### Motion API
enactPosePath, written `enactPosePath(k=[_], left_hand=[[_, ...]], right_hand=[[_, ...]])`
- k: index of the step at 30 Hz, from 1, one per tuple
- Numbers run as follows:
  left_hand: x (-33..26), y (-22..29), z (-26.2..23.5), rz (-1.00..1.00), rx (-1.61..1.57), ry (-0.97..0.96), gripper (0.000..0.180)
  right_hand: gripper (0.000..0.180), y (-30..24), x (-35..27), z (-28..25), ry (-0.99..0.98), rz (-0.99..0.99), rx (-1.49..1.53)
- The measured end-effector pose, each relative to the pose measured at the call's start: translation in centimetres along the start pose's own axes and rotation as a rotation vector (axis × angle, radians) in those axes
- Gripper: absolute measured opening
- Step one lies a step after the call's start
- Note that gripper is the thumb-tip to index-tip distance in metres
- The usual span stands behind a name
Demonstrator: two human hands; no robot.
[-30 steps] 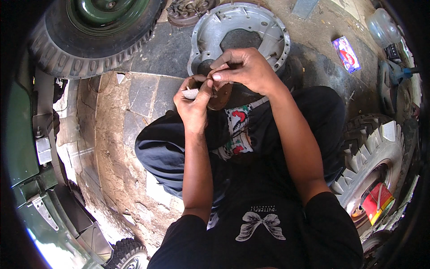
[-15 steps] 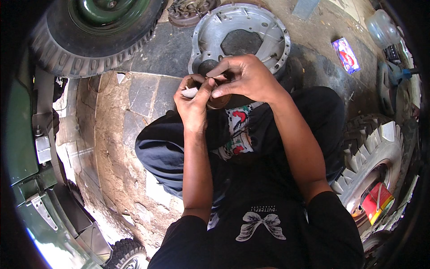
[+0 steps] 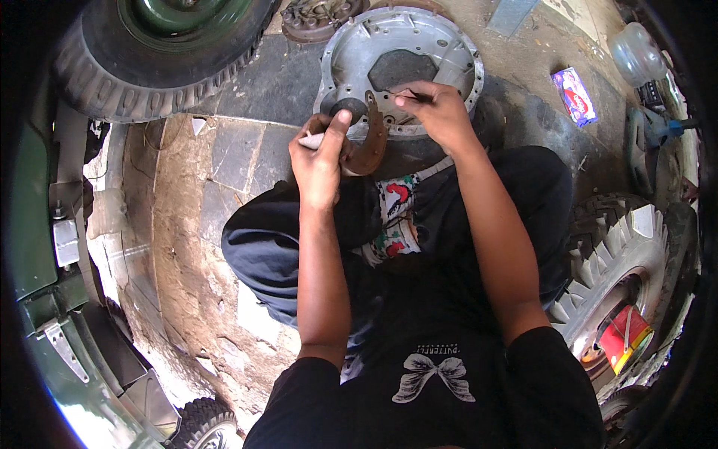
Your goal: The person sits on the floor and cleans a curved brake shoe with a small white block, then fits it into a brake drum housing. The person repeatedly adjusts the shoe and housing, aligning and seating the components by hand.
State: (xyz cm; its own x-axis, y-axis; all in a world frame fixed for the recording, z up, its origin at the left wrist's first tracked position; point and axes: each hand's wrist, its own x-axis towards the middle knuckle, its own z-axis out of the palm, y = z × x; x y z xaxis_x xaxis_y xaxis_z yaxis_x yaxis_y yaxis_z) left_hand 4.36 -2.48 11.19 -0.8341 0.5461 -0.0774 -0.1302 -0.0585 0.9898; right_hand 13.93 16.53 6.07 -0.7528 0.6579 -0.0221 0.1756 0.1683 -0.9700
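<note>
My left hand (image 3: 320,157) grips a curved brown, rusty brake shoe (image 3: 366,142), thumb pressed on its upper edge, with a small white piece poking out by my fingers. My right hand (image 3: 437,112) pinches a thin dark rod-like tool (image 3: 413,95) whose tip points toward the shoe's top end. Both hands hover above my crossed legs in dark trousers. Just beyond them lies a round grey metal housing plate (image 3: 441,45) with a central opening.
A big treaded tyre on a green rim (image 3: 157,45) lies at top left. Another tyre (image 3: 621,262) stands at right. A green vehicle body (image 3: 45,299) runs along the left. A clear plastic bottle (image 3: 636,56) and a small packet (image 3: 574,96) lie at top right on rough stone floor.
The hands have moved apart: earlier they were pressed together over the brown part, now the right hand is raised to the right with the thin tool and the brake shoe shows between them.
</note>
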Motion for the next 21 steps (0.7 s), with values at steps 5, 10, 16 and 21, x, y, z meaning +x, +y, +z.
enactPosePath(k=[5,10,16,21], left_hand=[[1.2,1.1,0.7,-0.01,0.027,0.011,0.031],[1.4,1.3,0.5,-0.012,-0.002,0.028,0.031],[1.3,0.7,0.4,0.038,0.051,-0.01,0.033],[0.2,1.3,2.4,0.088,0.179,0.0,0.038]], right_hand=[[0.02,2.2,-0.6,1.8,0.07,-0.053,-0.425],[0.019,2.8,-0.9,3.8,0.026,-0.1,-0.409],[0.02,2.0,-1.4,4.1,0.003,-0.066,-0.355],[0.019,2.0,-1.0,4.3,0.004,-0.092,-0.424]])
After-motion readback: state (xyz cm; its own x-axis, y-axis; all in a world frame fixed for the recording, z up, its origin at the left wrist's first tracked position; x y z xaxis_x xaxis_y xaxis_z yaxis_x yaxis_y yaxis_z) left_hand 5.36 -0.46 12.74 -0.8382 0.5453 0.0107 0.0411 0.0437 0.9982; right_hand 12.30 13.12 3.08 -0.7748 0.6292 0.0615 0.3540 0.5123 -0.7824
